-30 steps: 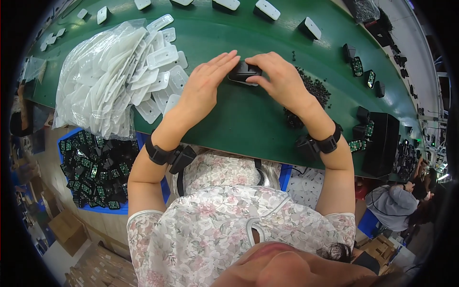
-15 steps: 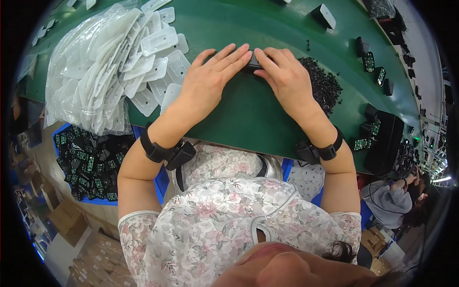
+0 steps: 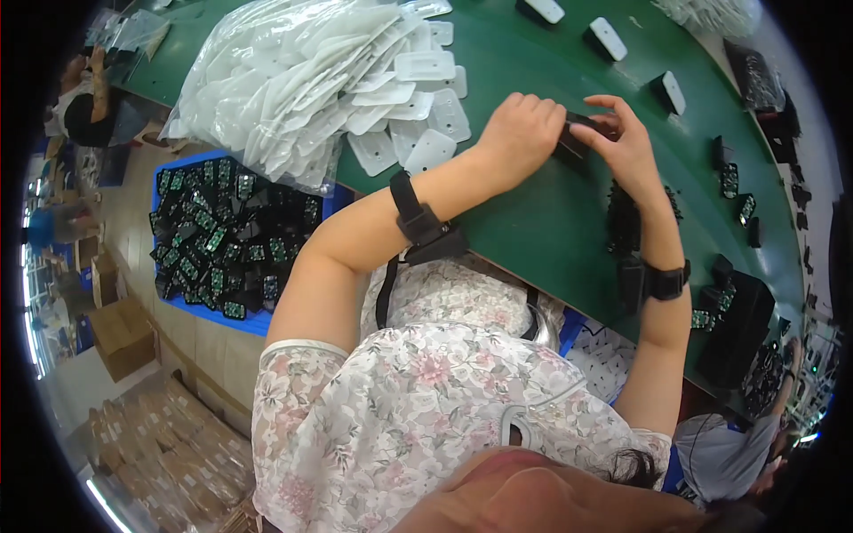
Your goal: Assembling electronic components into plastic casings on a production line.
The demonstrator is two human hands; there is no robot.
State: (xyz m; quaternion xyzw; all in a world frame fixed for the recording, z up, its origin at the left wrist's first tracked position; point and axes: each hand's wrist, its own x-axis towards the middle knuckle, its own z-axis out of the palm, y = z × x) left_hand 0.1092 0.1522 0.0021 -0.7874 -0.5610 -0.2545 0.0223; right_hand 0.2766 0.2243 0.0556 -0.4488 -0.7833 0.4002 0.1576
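A small black plastic case (image 3: 576, 140) is held tilted just above the green table, between my hands. My right hand (image 3: 624, 142) grips its right side, with the thumb in front and the fingers behind. Curled into a near fist, my left hand (image 3: 522, 135) closes on the case's left end; its fingertips are partly hidden. Beside my right wrist lies a heap of tiny black parts (image 3: 624, 222). White plastic plates (image 3: 430, 151) spill from a clear bag (image 3: 258, 98) to the left of my left hand.
A blue crate (image 3: 244, 322) of black cases with green circuit boards stands at the left below the table (image 3: 533, 240). White-topped black cases (image 3: 607, 39) stand at the far side. Cases and boards (image 3: 730, 180) line the right, near a black box (image 3: 737, 333). Other people sit at both sides.
The view has swung left, so the scene sits further right. My left hand has curled from outstretched fingers into a near fist, and the case is now raised and tilted.
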